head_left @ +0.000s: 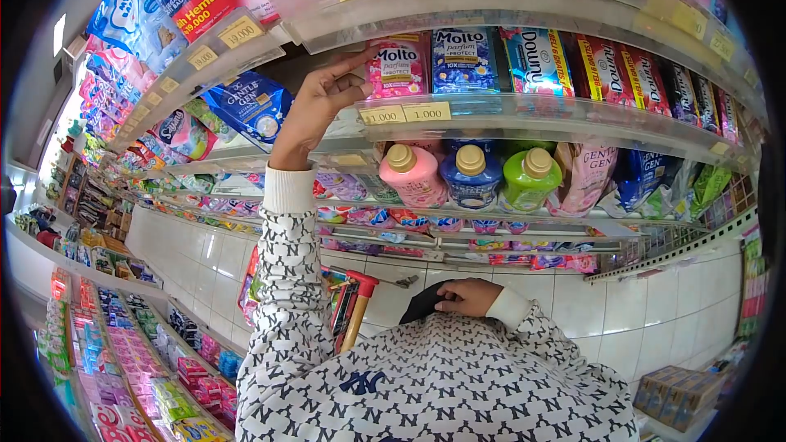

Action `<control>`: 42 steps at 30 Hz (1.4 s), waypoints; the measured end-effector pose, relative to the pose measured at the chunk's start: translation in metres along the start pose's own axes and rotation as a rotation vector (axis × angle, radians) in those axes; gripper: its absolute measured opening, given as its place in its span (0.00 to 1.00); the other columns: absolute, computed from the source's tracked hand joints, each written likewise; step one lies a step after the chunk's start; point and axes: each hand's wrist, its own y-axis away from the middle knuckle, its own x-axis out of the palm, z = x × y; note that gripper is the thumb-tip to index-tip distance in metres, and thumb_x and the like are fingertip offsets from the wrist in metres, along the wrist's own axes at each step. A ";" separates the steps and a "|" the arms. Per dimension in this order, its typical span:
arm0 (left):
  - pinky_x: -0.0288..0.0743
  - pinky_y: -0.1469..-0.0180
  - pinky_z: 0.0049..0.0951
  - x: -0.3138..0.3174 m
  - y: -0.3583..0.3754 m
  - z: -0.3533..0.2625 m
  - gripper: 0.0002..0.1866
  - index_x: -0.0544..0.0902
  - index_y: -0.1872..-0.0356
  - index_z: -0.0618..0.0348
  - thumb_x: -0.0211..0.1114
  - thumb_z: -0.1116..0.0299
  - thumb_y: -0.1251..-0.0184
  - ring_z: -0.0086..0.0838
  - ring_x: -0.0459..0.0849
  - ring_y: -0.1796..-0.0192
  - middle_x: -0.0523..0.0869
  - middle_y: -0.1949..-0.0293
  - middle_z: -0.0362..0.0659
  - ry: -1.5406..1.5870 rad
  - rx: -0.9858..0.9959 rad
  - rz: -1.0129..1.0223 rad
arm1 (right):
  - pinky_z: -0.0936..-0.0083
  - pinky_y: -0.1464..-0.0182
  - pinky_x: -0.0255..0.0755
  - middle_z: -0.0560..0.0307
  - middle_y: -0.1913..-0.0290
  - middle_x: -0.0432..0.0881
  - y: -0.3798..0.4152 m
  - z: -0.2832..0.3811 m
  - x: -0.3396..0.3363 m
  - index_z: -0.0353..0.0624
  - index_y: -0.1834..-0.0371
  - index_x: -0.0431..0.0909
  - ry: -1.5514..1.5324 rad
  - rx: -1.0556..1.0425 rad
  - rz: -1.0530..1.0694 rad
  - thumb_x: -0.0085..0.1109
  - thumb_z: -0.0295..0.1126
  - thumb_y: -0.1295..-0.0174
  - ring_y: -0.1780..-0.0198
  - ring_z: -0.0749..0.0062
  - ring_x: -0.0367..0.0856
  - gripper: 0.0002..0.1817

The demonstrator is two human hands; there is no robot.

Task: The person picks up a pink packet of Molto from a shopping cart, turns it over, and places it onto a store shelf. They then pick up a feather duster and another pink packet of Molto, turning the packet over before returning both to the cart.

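Observation:
My left hand (322, 106) is raised to the middle shelf. Its index finger is stretched out to the left edge of a pink Molto softener packet (397, 67), and the other fingers are partly bent. Beside that packet stand a blue Molto packet (464, 60) and a light blue Downy packet (538, 61). Left of my wrist, a dark blue Gentle Gen pouch (250, 109) leans on the shelf. Low at my front, my right hand (471, 296) is closed, with its fingers curled by a black thing (426, 303); what they hold is hidden.
Price tags (405, 113) line the shelf edge. Below stand pink (412, 176), blue (471, 176) and green (532, 180) bottles with gold caps. A red-topped handle (360, 285) rises beside me. Brown cartons (684, 397) sit at lower right, and packed shelves (131, 344) run along the left.

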 end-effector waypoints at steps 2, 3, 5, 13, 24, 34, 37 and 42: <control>0.59 0.69 0.13 0.000 -0.004 0.006 0.27 0.76 0.35 0.56 0.67 0.71 0.37 0.11 0.71 0.65 0.80 0.59 0.31 0.022 0.036 0.036 | 0.63 0.46 0.74 0.43 0.50 0.83 0.002 -0.001 0.001 0.39 0.46 0.77 -0.003 0.002 -0.012 0.58 0.56 0.37 0.49 0.52 0.82 0.30; 0.60 0.69 0.13 0.001 -0.003 0.004 0.26 0.77 0.36 0.56 0.67 0.72 0.37 0.11 0.73 0.64 0.80 0.58 0.32 -0.018 0.018 0.028 | 0.63 0.46 0.74 0.43 0.50 0.83 0.003 -0.003 0.001 0.38 0.46 0.77 -0.009 -0.001 -0.019 0.58 0.56 0.37 0.49 0.52 0.82 0.30; 0.61 0.68 0.12 -0.001 -0.002 -0.002 0.24 0.79 0.37 0.55 0.67 0.72 0.37 0.12 0.76 0.61 0.81 0.56 0.33 -0.101 -0.017 0.013 | 0.63 0.46 0.74 0.43 0.50 0.83 0.005 -0.004 0.002 0.38 0.46 0.77 -0.019 0.000 -0.031 0.58 0.56 0.37 0.49 0.52 0.82 0.31; 0.74 0.51 0.21 -0.010 -0.009 0.004 0.19 0.83 0.44 0.59 0.69 0.70 0.37 0.18 0.81 0.57 0.85 0.50 0.38 -0.212 -0.011 0.045 | 0.65 0.47 0.75 0.44 0.52 0.83 0.008 -0.006 0.002 0.38 0.45 0.77 -0.059 0.011 -0.035 0.58 0.56 0.37 0.51 0.53 0.83 0.31; 0.71 0.58 0.20 -0.017 0.002 0.012 0.17 0.82 0.45 0.61 0.62 0.67 0.31 0.19 0.77 0.63 0.84 0.59 0.36 -0.156 0.035 -0.073 | 0.70 0.54 0.76 0.50 0.60 0.85 0.004 -0.018 0.008 0.39 0.48 0.77 -0.058 -0.074 -0.102 0.61 0.49 0.34 0.59 0.64 0.84 0.24; 0.72 0.59 0.22 0.033 0.150 0.040 0.18 0.84 0.52 0.66 0.56 0.60 0.24 0.20 0.78 0.62 0.83 0.60 0.40 0.173 0.125 -0.391 | 0.67 0.36 0.66 0.47 0.28 0.61 -0.013 -0.014 0.010 0.43 0.26 0.58 0.048 -0.344 -0.393 0.57 0.35 0.31 0.31 0.60 0.66 0.32; 0.74 0.54 0.26 0.068 0.208 0.121 0.21 0.83 0.47 0.63 0.54 0.55 0.24 0.24 0.81 0.59 0.85 0.55 0.42 0.449 -0.104 -0.473 | 0.59 0.25 0.48 0.44 0.21 0.39 -0.040 0.016 0.018 0.41 0.21 0.38 -0.175 -0.334 -0.310 0.59 0.39 0.33 0.21 0.54 0.43 0.46; 0.58 0.29 0.39 0.187 0.253 0.179 0.41 0.56 0.26 0.59 0.40 0.36 0.26 0.33 0.62 0.28 0.63 0.28 0.47 0.799 -0.091 -0.765 | 0.52 0.23 0.31 0.38 0.21 0.39 -0.099 0.053 0.030 0.38 0.22 0.41 0.137 -0.513 -0.259 0.60 0.50 0.37 0.20 0.45 0.35 0.50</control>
